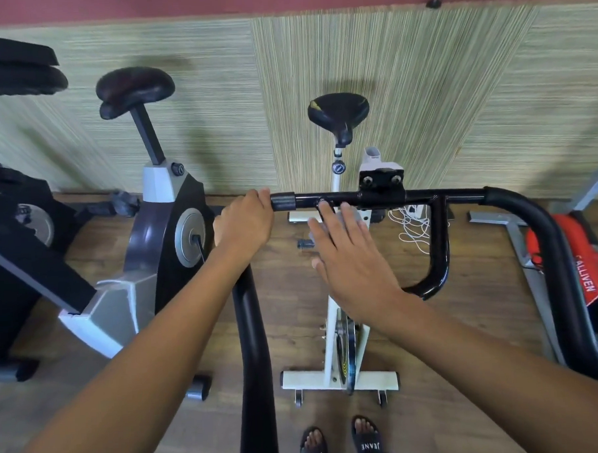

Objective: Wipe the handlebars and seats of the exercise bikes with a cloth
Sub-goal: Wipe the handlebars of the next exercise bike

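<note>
A white exercise bike (341,330) stands right in front of me with a black handlebar (460,196) and a black seat (339,113) beyond it. My left hand (244,225) grips the handlebar's left corner, fingers curled over the bar. My right hand (354,268) is spread flat with straight fingers over the inner loop of the bar. A bit of pale grey cloth (354,217) shows between and under those fingers; most of it is hidden.
A grey and black bike (167,232) with a dark seat (134,89) stands to the left, with another black machine (13,218) beyond it. A red and black bike (580,265) is on the right. White cable (411,231) lies on the wooden floor. A panelled wall (421,84) runs behind.
</note>
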Demonstrator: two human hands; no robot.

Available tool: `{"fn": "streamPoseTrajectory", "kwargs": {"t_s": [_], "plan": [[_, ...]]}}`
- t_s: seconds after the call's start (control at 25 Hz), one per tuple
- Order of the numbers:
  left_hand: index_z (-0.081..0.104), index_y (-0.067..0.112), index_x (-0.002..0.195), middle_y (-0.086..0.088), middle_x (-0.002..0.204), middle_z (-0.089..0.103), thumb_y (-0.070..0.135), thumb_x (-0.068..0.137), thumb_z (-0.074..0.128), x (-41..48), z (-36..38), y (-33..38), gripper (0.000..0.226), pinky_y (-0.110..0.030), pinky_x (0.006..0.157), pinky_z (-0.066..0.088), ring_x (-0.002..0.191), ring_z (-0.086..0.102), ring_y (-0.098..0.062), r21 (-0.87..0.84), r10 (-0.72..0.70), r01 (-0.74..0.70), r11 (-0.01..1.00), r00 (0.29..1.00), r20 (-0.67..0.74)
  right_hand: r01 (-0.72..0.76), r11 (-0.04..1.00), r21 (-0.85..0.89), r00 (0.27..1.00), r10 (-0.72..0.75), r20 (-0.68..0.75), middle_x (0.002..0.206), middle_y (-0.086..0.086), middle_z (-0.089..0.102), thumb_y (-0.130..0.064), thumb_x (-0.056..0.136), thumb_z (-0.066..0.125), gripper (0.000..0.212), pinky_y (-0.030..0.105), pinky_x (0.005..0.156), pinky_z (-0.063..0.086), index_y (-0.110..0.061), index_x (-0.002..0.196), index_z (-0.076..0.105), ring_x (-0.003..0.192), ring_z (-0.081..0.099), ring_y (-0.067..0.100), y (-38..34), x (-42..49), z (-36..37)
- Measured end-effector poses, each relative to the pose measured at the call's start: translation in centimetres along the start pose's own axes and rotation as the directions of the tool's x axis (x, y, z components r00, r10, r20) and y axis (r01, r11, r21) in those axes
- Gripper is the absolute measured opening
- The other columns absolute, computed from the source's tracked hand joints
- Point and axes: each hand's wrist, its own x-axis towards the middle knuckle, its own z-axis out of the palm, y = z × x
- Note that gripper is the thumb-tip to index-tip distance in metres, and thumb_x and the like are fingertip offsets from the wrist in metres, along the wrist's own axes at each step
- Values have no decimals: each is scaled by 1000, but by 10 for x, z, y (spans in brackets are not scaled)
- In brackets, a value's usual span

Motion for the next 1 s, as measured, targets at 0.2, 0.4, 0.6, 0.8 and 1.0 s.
{"fn": "streamPoseTrajectory", "kwargs": {"t_s": [0.2,0.4,0.6,0.8,1.0], "plan": [[54,15,122,-12,119,61,50,99,10,-2,1,-8,60,-44,80,40,104,57,-40,29,0,0,1000,1000,-3,-152,985,77,980,141,138,166,8,-18,-41,107,15,60,51,124,-6,-14,159,4,150,-22,35,-10,39,-3],[59,15,107,-15,113,65,51,102,17,-2,-1,-7,55,-50,90,44,104,57,-41,5,-4,4,1000,1000,-12,-147,936,319,989,148,22,156,13,37,-42,103,21,54,52,121,23,-11,136,52,151,19,36,-9,-12,-2],[59,15,110,-15,113,65,51,102,17,-2,-2,-5,56,-48,89,44,104,56,-40,29,-5,5,1000,1000,0,-179,966,186,983,168,71,164,20,17,-12,100,54,54,50,124,14,-7,151,35,153,7,36,-10,20,2],[59,14,99,-7,97,60,46,103,23,-1,-3,-5,48,-45,85,44,97,56,-35,-7,5,-5,1000,1000,-10,-243,956,163,965,256,-61,147,20,48,-28,101,27,54,44,112,41,-2,145,46,140,43,35,-16,-38,-1],[53,13,90,-10,99,56,39,105,28,9,-10,32,39,-49,89,42,96,54,-32,37,139,-137,990,988,-74,-297,949,101,953,301,-26,149,18,47,-30,97,19,62,47,115,37,-3,145,47,140,44,35,-22,-6,6]]}}
